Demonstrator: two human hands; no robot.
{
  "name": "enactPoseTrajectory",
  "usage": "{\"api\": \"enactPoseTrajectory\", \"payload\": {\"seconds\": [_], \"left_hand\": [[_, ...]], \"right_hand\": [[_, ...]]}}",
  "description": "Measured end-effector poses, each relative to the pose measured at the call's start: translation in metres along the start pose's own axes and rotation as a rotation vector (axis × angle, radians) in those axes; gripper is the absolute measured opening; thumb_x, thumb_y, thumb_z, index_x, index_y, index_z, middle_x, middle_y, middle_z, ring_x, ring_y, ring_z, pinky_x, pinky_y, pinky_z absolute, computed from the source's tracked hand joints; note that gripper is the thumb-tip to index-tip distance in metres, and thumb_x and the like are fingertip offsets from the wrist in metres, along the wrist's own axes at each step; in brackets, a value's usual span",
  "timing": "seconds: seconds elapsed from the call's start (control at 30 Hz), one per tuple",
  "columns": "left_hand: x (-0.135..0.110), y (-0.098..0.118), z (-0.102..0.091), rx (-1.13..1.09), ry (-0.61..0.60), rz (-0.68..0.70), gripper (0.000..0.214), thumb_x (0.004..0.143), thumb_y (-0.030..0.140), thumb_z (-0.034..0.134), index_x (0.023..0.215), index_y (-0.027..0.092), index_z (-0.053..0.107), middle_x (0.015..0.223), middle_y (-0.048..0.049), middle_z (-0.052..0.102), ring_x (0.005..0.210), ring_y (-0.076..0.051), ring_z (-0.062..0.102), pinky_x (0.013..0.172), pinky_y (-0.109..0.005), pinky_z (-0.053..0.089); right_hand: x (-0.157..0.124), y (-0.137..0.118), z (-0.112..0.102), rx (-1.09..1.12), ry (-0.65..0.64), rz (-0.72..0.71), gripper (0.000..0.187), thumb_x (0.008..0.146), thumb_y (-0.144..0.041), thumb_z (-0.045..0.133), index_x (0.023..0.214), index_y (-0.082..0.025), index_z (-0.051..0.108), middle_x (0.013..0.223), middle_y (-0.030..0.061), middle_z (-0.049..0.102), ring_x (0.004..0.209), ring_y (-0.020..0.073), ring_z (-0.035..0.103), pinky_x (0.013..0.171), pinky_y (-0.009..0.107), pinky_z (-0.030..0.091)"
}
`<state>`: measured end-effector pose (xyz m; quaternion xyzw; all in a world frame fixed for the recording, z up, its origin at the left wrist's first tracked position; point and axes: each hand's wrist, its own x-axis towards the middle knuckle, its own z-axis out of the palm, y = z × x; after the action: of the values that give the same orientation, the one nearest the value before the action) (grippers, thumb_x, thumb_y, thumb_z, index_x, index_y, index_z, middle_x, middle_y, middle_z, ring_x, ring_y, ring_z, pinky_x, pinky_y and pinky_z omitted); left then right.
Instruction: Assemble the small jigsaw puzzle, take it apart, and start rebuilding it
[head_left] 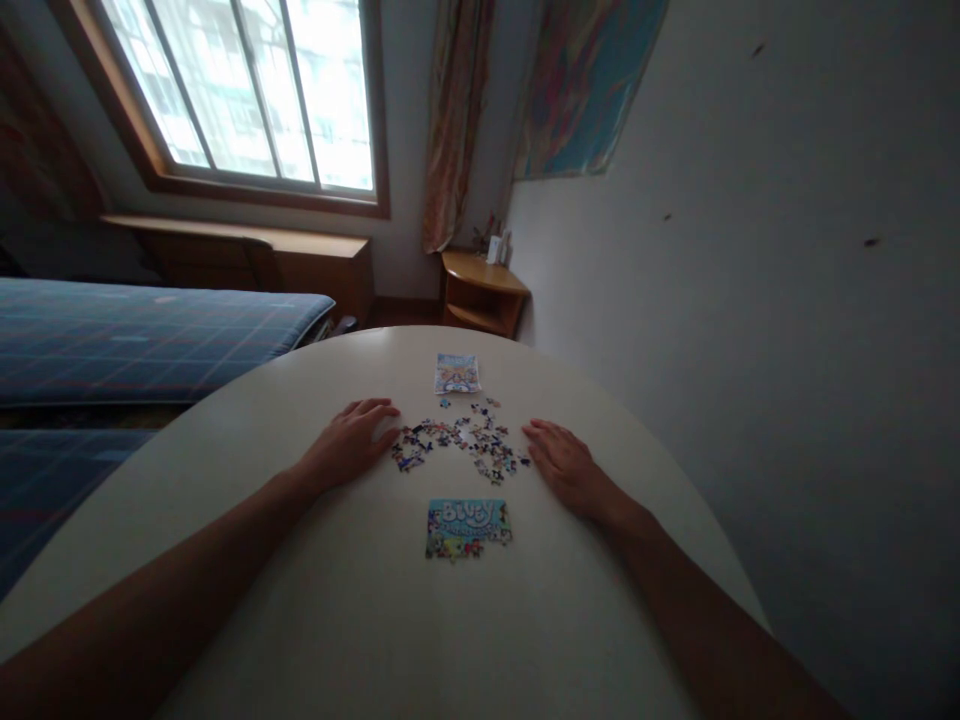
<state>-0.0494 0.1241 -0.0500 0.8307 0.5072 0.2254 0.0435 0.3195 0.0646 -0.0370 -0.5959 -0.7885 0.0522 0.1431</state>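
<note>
Loose jigsaw puzzle pieces (pixel 491 447) lie scattered in the middle of a white round table (pixel 360 620). My left hand (pixel 351 440) rests on the tabletop at their left edge, fingers stretched out, holding nothing. On the right side of the pieces, my right hand (pixel 562 462) lies flat with its fingertips by the outermost ones. Nearer to me is a partly joined puzzle section (pixel 469 527) with "Bluey" lettering on blue and an uneven lower edge. Beyond the loose pieces sits a small picture sheet or packet (pixel 457 373); which of the two I cannot tell.
A bed with a blue plaid mattress (pixel 150 335) stands beyond the table to the left. A wooden corner shelf (pixel 484 285) holds small items near the white wall (pixel 750 330) on the right. A wooden desk (pixel 322 250) is below the window (pixel 255 90).
</note>
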Motion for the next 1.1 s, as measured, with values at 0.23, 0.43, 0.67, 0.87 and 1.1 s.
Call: {"api": "enactPoseTrajectory", "payload": {"seconds": [0.23, 0.43, 0.67, 0.87, 1.1], "left_hand": [[0.0005, -0.0008, 0.0002, 0.002, -0.004, 0.003, 0.041, 0.091, 0.047, 0.046, 0.119, 0.023, 0.063, 0.135, -0.0082, 0.058, 0.125, -0.029, 0.052, 0.11, -0.047, 0.04], [0.0001, 0.0022, -0.0011, 0.001, 0.007, -0.003, 0.041, 0.091, 0.048, 0.045, 0.117, 0.023, 0.065, 0.133, -0.0082, 0.06, 0.124, -0.031, 0.053, 0.108, -0.048, 0.041], [0.0001, 0.0009, -0.0005, -0.003, 0.003, 0.001, 0.041, 0.09, 0.047, 0.045, 0.118, 0.023, 0.064, 0.134, -0.0087, 0.059, 0.124, -0.031, 0.053, 0.109, -0.048, 0.041], [0.0, 0.0003, -0.001, -0.003, -0.007, 0.005, 0.04, 0.091, 0.047, 0.046, 0.118, 0.023, 0.064, 0.134, -0.0091, 0.058, 0.124, -0.031, 0.053, 0.109, -0.049, 0.04], [0.0003, -0.0004, 0.0001, -0.003, -0.009, 0.014, 0.041, 0.091, 0.046, 0.046, 0.118, 0.021, 0.063, 0.134, -0.0097, 0.058, 0.123, -0.031, 0.052, 0.109, -0.049, 0.04]], "right_hand": [[0.0013, 0.0005, 0.0005, 0.002, 0.011, 0.007, 0.046, 0.099, -0.038, 0.034, 0.134, -0.017, 0.056, 0.145, 0.0123, 0.052, 0.137, 0.0253, 0.043, 0.116, 0.047, 0.031], [0.0007, 0.0004, 0.0006, 0.004, 0.015, 0.018, 0.045, 0.099, -0.036, 0.035, 0.134, -0.019, 0.057, 0.145, 0.0113, 0.052, 0.137, 0.0246, 0.043, 0.116, 0.046, 0.031], [0.001, -0.0019, -0.0008, 0.003, 0.007, 0.02, 0.045, 0.099, -0.035, 0.035, 0.134, -0.017, 0.056, 0.145, 0.0117, 0.051, 0.137, 0.0248, 0.043, 0.116, 0.046, 0.03], [0.0004, -0.0029, -0.0024, 0.017, 0.017, 0.009, 0.045, 0.098, -0.038, 0.038, 0.134, -0.018, 0.056, 0.145, 0.0123, 0.052, 0.136, 0.0254, 0.043, 0.115, 0.048, 0.031], [0.0012, -0.0035, -0.0015, 0.005, 0.01, 0.02, 0.045, 0.098, -0.037, 0.04, 0.134, -0.017, 0.057, 0.145, 0.0131, 0.051, 0.136, 0.0257, 0.043, 0.114, 0.047, 0.032]]}}
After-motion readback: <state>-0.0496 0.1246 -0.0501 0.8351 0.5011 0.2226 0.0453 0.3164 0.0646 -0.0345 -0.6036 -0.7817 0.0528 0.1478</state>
